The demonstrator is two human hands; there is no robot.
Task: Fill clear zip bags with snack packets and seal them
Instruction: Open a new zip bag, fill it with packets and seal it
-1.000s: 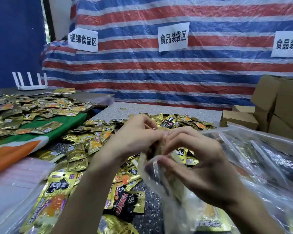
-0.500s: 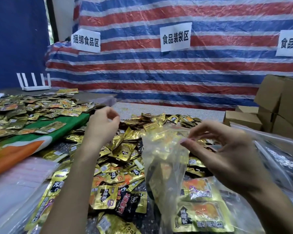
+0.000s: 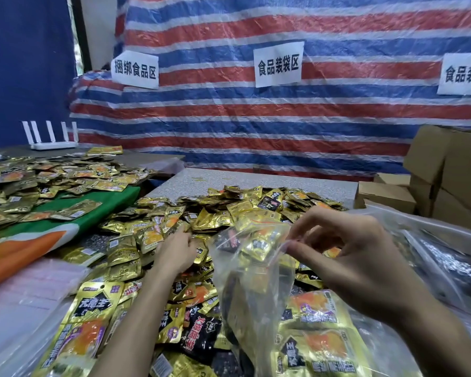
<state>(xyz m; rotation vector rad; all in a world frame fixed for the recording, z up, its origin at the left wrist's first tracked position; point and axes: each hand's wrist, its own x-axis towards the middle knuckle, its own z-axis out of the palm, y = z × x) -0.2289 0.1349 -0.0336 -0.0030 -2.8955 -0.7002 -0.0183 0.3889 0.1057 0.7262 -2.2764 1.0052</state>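
A clear zip bag (image 3: 256,281) with a red zip strip hangs upright in front of me, its mouth open, with gold and black snack packets inside. My right hand (image 3: 346,262) pinches the bag's top edge at the right side. My left hand (image 3: 176,253) reaches down into the heap of gold snack packets (image 3: 229,210) on the table, fingers curled onto packets there; I cannot make out whether it grips one.
More packets cover a green and orange cloth (image 3: 65,227) at left. A stack of clear bags (image 3: 25,295) lies at lower left. Filled bags (image 3: 433,268) pile up at right, cardboard boxes (image 3: 446,172) behind them. A white router (image 3: 52,144) sits at far left.
Both hands were together at the bag's mouth. My left hand let go, swung left and dropped into the packet heap. My right hand keeps hold of the bag, which now hangs open.
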